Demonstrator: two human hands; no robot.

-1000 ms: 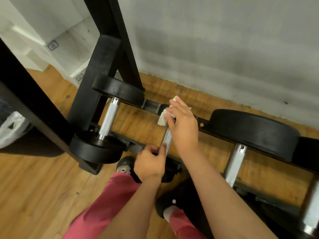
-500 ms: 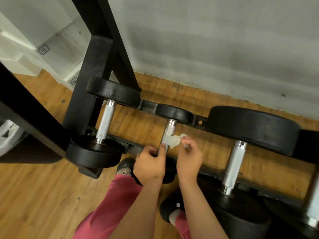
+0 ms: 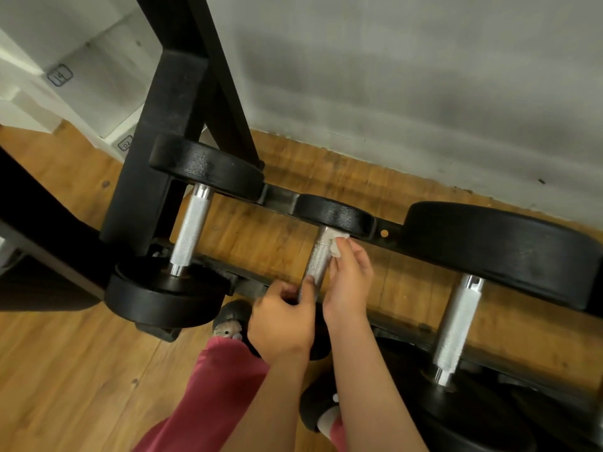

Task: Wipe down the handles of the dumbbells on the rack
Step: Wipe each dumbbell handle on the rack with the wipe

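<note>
Three black dumbbells with knurled silver handles lie across a low black rack. The small middle dumbbell has its handle between my hands. My right hand pinches a small white wipe against the far end of that handle, just under the far weight. My left hand grips the near end of the same handle and hides the near weight. The left dumbbell's handle and the large right dumbbell's handle are untouched.
A black upright post of the rack rises at the left. A grey wall stands close behind the rack. Wooden floor spreads to the left. My red-trousered legs and dark shoes are right below the rack.
My right hand slid the wipe from the far end down to the middle of the handle, then back up to the far end. My left hand kept its grip on the near end.
</note>
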